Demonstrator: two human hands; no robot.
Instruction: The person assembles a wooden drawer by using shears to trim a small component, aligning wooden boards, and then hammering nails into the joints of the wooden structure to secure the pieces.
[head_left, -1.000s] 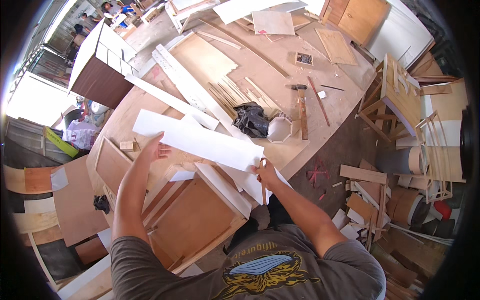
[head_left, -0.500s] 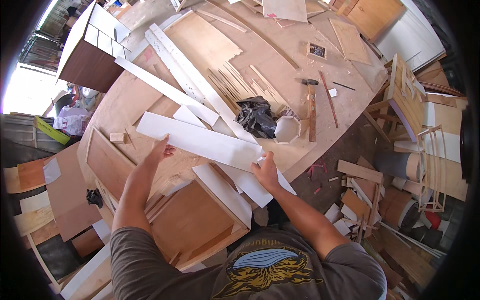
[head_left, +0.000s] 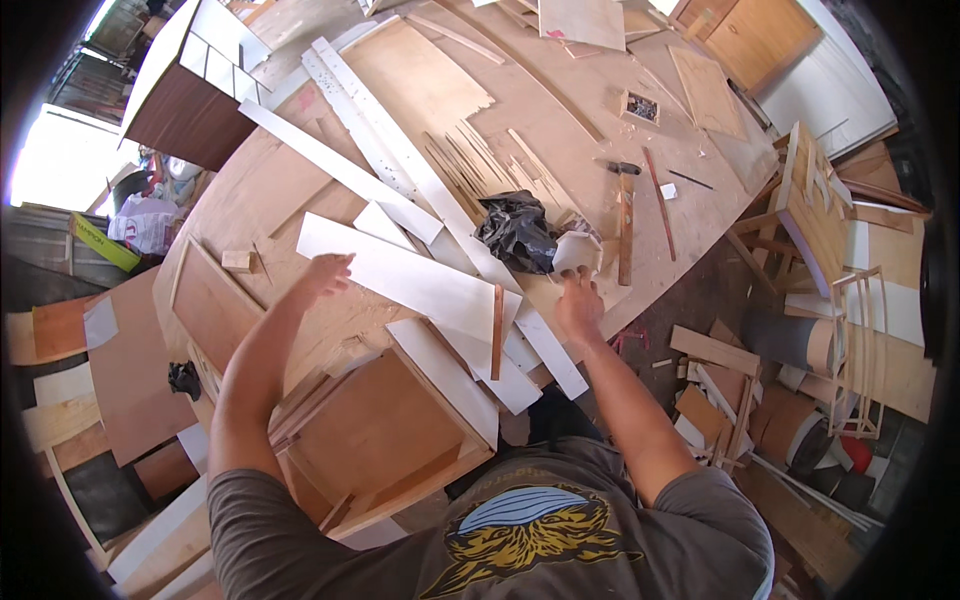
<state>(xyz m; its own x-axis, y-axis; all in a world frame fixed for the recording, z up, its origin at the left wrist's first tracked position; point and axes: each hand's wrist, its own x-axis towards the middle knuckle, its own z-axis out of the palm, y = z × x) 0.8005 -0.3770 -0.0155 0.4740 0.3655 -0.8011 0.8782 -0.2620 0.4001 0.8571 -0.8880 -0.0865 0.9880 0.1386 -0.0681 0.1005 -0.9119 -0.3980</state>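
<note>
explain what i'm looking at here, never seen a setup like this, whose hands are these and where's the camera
There's no machine: these are a person's bare hands, seen from above by a wide fisheye camera on their head, which bends straight edges. The left hand is at a long white board; a brown strip lies across its right end. The right hand is at an octagonal container; whether it grips anything is unclear. The table also bears a black plastic bag and hammer.
</note>
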